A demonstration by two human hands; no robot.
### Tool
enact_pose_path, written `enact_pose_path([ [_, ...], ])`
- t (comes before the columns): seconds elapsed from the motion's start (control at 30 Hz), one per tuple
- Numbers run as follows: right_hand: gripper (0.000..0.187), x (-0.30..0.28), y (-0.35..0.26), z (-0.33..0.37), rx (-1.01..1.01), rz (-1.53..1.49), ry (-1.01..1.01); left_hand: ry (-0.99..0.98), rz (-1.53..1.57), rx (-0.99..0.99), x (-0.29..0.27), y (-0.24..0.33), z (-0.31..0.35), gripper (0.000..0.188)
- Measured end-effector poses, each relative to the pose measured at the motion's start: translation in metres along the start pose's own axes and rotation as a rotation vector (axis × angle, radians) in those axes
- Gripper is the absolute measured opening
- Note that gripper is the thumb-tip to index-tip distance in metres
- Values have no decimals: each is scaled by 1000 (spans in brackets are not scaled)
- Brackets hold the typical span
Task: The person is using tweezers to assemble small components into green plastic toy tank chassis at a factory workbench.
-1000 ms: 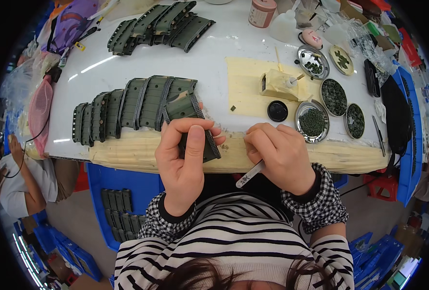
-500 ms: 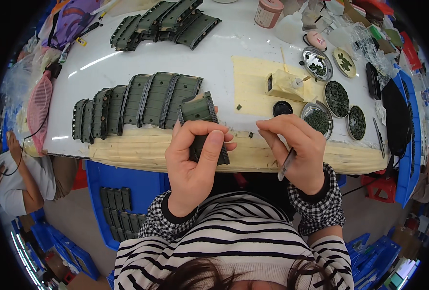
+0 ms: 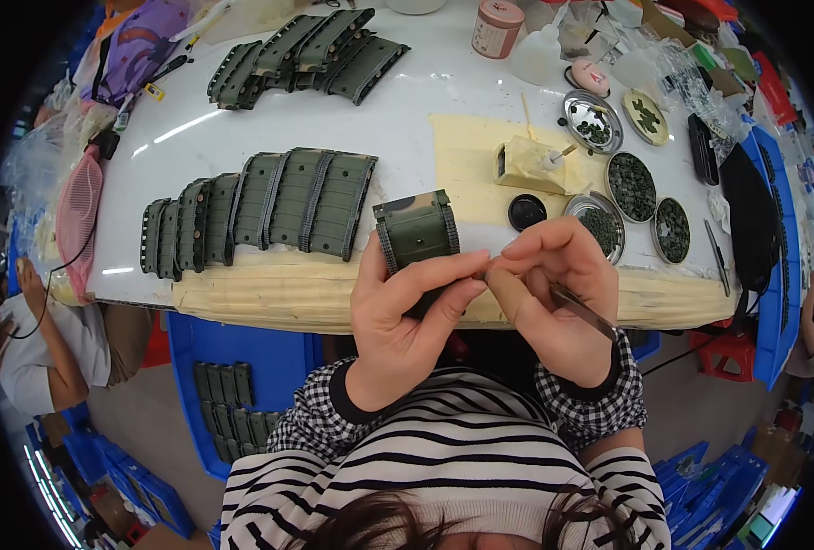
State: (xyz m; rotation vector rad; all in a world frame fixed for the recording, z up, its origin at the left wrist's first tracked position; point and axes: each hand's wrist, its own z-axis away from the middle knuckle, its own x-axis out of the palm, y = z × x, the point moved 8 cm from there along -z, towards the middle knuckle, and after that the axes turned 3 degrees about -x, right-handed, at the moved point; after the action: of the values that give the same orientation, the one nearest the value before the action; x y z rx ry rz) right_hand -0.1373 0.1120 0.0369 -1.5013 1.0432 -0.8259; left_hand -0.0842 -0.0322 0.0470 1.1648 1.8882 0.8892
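Note:
In my left hand (image 3: 398,316) is a short, curved green camouflage plastic panel (image 3: 416,227) with ridged side edges. The fingers wrap its lower part and hide it, while thumb and index finger reach to the right. My right hand (image 3: 563,298) meets them there, fingertips pinched together; anything tiny between the fingertips is too hidden to make out. A slim metal tool (image 3: 590,314), perhaps tweezers, is tucked in the right hand's curled fingers. Left of my hands a row of similar curved green panels (image 3: 260,202) lies on the white table (image 3: 150,302).
More green panels (image 3: 306,55) are piled farther back. At right stand a tape-wrapped block (image 3: 540,165), a black cap (image 3: 526,212), a tin of small dark-green pieces (image 3: 632,186), another tin (image 3: 671,229) and a metal dish (image 3: 599,229). A blue crate (image 3: 187,339) sits below the table edge.
My left hand has moved right and turned, taking the panel with it. The right hand has turned, and its fingertips now meet the left's. The metal tool's angle has changed.

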Motion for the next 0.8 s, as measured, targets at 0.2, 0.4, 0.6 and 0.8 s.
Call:
enact_pose_path([
  [0.2, 23, 2, -7, 6, -33, 177, -58, -42, 368, -332, 5, -21, 8, 16],
  [0.4, 38, 17, -59, 17, -862, 863, -114, -132, 898, -697, 22, -39, 20, 17],
  [0.6, 33, 22, -59, 25, -966, 979, -130, -178, 856, -739, 26, -37, 21, 17],
  [0.8, 28, 2, -65, 9, -765, 786, -14, -183, 605, -568, 23, -24, 18, 54],
])
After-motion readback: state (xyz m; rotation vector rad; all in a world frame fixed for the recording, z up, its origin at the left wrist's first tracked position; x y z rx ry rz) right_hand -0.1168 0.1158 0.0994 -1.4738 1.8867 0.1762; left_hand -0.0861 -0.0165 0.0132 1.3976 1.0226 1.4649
